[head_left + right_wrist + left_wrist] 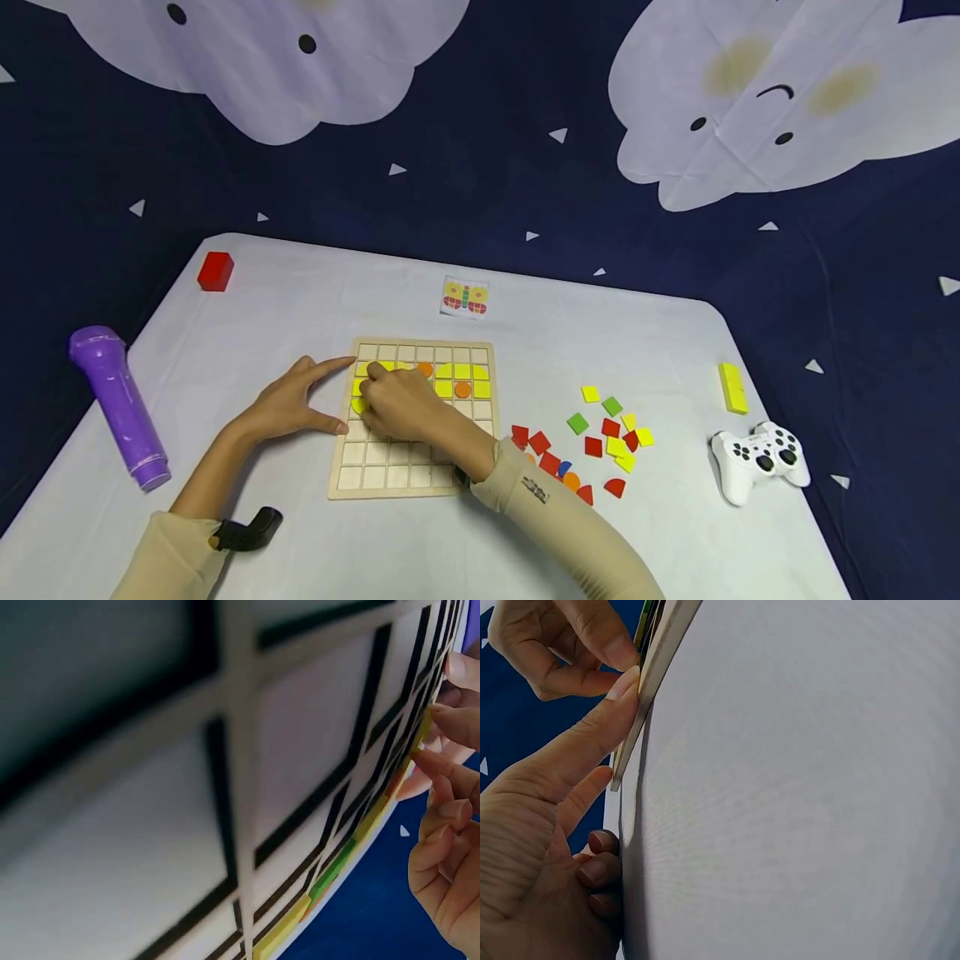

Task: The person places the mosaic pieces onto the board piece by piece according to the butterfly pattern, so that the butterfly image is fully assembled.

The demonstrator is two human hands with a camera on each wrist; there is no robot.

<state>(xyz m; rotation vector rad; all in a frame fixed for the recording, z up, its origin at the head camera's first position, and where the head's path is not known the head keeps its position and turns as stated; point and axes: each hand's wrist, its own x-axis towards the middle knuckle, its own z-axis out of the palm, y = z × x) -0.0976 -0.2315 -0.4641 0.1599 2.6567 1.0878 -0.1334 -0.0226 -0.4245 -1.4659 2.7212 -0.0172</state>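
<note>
The board (375, 477) lay on the table (360, 554), left hand (287, 404) spread wide at its edge; whether the right hand (402, 406) gripped anything I couldn't tell; crowding yellow tiles (443, 371), it risked nudging them askew

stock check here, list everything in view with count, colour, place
Grid board: 1, pale wood, centre
Board pieces: many, yellow, orange, green, on board
Loose pieces: over a dozen, red, yellow, green, orange, blue, right of board
Card: 1, multicoloured, behind board
Red block: 1, red, far left
Microphone: 1, purple, left edge
Yellow block: at least 1, yellow, right edge
Game controller: 1, white, right edge
Table: 1, white, underneath
Backdrop: 1, dark blue, behind table
Wrist gear: black, at wrists
Sleeves: 2, beige, forearms
Left hand: 1, bare, board's left edge
Right hand: 1, bare, over board
</note>
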